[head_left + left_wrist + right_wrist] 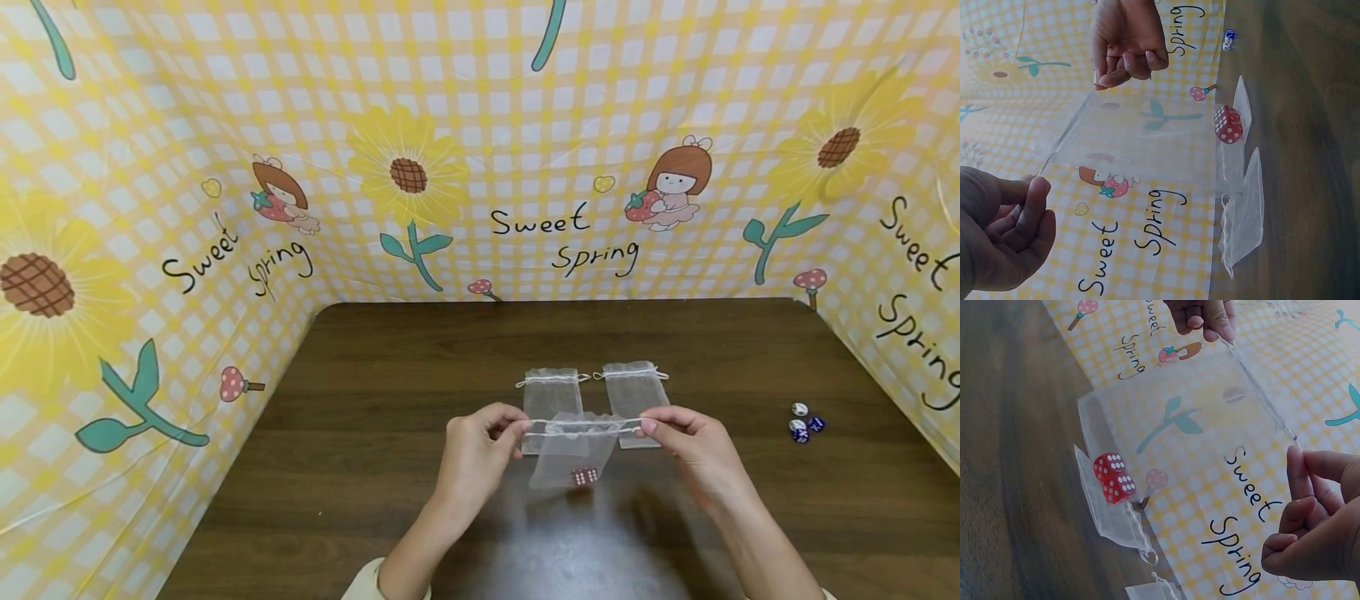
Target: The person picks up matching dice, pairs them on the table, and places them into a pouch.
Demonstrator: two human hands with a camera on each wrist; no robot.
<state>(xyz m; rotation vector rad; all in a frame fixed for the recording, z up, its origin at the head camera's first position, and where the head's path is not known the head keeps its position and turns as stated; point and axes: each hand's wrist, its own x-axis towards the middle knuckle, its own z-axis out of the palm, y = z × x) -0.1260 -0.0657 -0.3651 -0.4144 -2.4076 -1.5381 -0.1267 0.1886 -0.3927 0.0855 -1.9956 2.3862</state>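
A sheer white drawstring bag (pixel 567 458) hangs in the air between my hands, with two red dice (pixel 1114 477) with white dots at its bottom. My left hand (pixel 480 454) pinches the drawstring at one side of the mouth. At the opposite side, the fingertips of my right hand (pixel 697 450) pinch the cord's other end. The white cord (pixel 1066 136) is stretched taut from hand to hand, and the bag's mouth is gathered along it in the head view.
Two more sheer drawstring bags lie flat on the brown table (pixel 375 467) behind the held one, a left bag (pixel 551 396) and a right bag (pixel 636 396). Several small blue and white pieces (pixel 801 435) sit at the right. A yellow checked cloth (pixel 480 100) encloses the table's back and sides.
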